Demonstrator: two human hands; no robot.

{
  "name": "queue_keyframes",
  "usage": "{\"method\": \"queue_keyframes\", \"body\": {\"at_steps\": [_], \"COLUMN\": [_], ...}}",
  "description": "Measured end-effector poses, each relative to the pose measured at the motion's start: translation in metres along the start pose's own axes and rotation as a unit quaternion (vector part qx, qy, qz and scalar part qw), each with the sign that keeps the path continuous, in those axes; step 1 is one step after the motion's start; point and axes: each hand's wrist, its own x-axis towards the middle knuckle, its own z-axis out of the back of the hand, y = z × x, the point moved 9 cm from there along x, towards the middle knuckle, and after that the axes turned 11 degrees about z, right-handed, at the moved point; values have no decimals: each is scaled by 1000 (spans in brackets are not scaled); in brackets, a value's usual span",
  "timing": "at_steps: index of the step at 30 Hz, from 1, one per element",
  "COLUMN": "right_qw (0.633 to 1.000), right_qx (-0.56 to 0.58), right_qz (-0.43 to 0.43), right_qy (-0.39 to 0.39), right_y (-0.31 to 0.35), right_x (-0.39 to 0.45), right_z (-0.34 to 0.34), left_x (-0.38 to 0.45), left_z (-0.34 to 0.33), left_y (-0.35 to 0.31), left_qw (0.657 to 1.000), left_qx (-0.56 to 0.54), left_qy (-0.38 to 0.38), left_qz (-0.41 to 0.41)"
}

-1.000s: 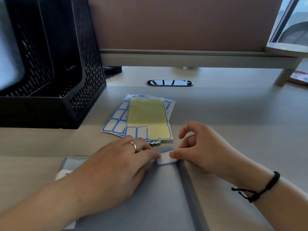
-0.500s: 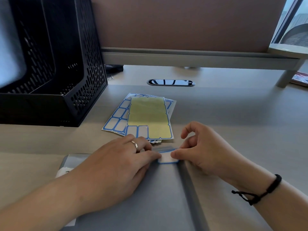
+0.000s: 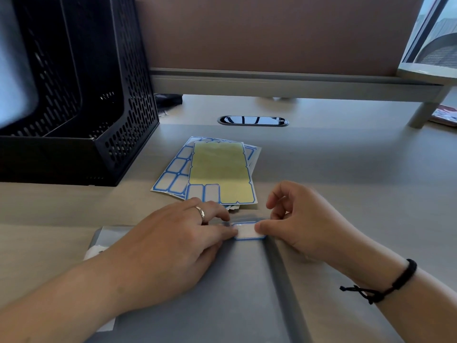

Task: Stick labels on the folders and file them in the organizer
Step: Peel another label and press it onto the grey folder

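A grey folder (image 3: 222, 293) lies flat on the desk in front of me. A white label with a blue border (image 3: 248, 231) sits at its top right corner, beside the spine. My left hand (image 3: 170, 246) lies flat on the folder, its fingertips pressing the label's left end. The thumb of my right hand (image 3: 299, 221) presses the label's right end, the other fingers curled above. Label sheets (image 3: 217, 169) lie stacked just beyond the folder, the top one mostly peeled to yellow backing. The black mesh organizer (image 3: 81, 115) stands at the far left.
A raised shelf (image 3: 296, 82) runs along the back under a brown partition. An oval cable port (image 3: 252, 120) sits in the desk behind the sheets. A dark object (image 3: 168, 100) lies beside the organizer. Something reddish (image 3: 445, 116) lies at the far right edge.
Both hands stay on the label almost unmoved. The fingertips shift slightly along the label; the view has drifted a little.
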Motion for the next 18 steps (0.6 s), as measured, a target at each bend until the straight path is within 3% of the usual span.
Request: {"method": "queue_keyframes", "body": {"at_steps": [5,8,12,15,18], "right_qw": [995,965,930,912,910], "right_qx": [-84,-216,-233,-266,-267], "right_qz": [46,146,265,248,230], "right_qy": [15,14,106,189,219], "right_y": [3,24,52,46,37], "right_x": [-12,-22,-35,-39,-37], "right_z": [11,18,-3,-17,-11], "left_x": [-2,-2,0,1,0], "left_z": [-1,0,-1,0,1], "left_y": [-5,-5,-6,-6,-5], "left_qw": [999,999,999,999,999], "left_qx": [-12,-19,-19,-20,-17], "left_qy": [3,0,-5,-4,-4], "left_qz": [-37,-44,-45,-44,-38]}}
